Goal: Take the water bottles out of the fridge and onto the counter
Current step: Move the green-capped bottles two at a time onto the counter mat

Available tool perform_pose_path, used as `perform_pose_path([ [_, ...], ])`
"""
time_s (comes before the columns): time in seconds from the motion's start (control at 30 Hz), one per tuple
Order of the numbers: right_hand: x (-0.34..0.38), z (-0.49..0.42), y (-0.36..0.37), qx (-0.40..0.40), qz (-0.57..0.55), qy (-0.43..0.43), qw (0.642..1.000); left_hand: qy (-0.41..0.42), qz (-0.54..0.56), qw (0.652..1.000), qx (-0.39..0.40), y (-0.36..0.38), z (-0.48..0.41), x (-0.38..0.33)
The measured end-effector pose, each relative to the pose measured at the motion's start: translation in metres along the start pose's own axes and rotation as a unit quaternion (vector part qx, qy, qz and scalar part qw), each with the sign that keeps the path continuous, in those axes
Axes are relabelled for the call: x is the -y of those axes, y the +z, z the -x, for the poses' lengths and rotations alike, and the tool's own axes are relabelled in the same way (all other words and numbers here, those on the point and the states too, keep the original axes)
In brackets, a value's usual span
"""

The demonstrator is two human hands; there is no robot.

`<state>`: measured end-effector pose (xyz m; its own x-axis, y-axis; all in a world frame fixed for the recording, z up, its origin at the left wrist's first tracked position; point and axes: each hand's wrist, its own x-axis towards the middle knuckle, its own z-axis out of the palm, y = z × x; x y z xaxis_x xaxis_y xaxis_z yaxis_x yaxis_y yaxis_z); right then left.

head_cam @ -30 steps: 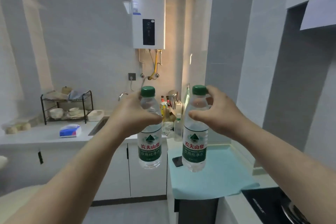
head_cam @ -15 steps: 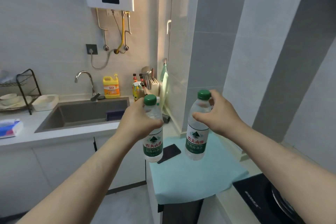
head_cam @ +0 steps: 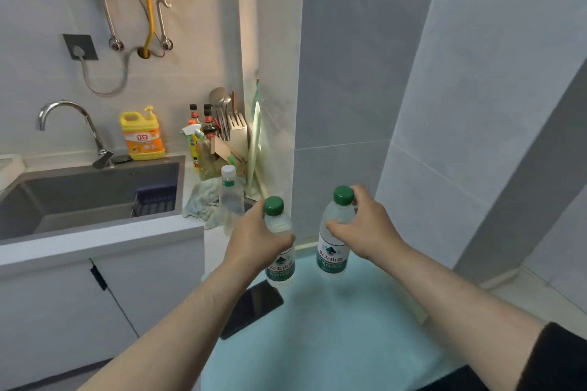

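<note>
Far left of the teal mat (head_cam: 333, 333), the sink (head_cam: 79, 200) is set into the desk (head_cam: 211, 241), with a curved tap (head_cam: 63, 117) and a yellow detergent jug (head_cam: 143, 133) behind it. Closer to the mat, beyond its back left corner, a knife block (head_cam: 236, 132) and a few small bottles crowd the wall corner. A crumpled cloth (head_cam: 201, 200) lies in front of them, and a clear white-capped bottle (head_cam: 230, 197) stands upright beside it. A dark phone (head_cam: 251, 308) lies flat at the mat's left edge.

Over the mat's back left part, your left grip (head_cam: 254, 241) is clamped from the side around the shoulder of the left water bottle (head_cam: 281, 267), just under its green cap. The bottle is upright, with its base just past the phone's far end. A little further right over the mat, the right water bottle (head_cam: 332, 255) is also upright and well apart from the first. Your right grip (head_cam: 368, 232) is curled round its neck and upper body from the right. Both bases are low at the mat's back edge, but from this angle you cannot tell whether they are already touching it or just above it
</note>
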<state>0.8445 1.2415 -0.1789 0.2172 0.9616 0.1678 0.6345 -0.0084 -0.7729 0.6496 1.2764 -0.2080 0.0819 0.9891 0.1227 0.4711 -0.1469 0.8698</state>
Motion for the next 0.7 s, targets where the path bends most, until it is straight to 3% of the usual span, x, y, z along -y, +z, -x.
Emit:
perform_pose_path([
  [0.3, -0.101, -0.092, 0.060, 0.052, 0.025, 0.047, 0.997, -0.045, -0.025, 0.998, 0.034, 0.086, -0.083, 0.061],
  [0.7, -0.131, -0.111, 0.099, 0.104, 0.020, 0.044, 0.993, -0.073, -0.052, 0.994, 0.055, 0.092, -0.101, 0.099],
])
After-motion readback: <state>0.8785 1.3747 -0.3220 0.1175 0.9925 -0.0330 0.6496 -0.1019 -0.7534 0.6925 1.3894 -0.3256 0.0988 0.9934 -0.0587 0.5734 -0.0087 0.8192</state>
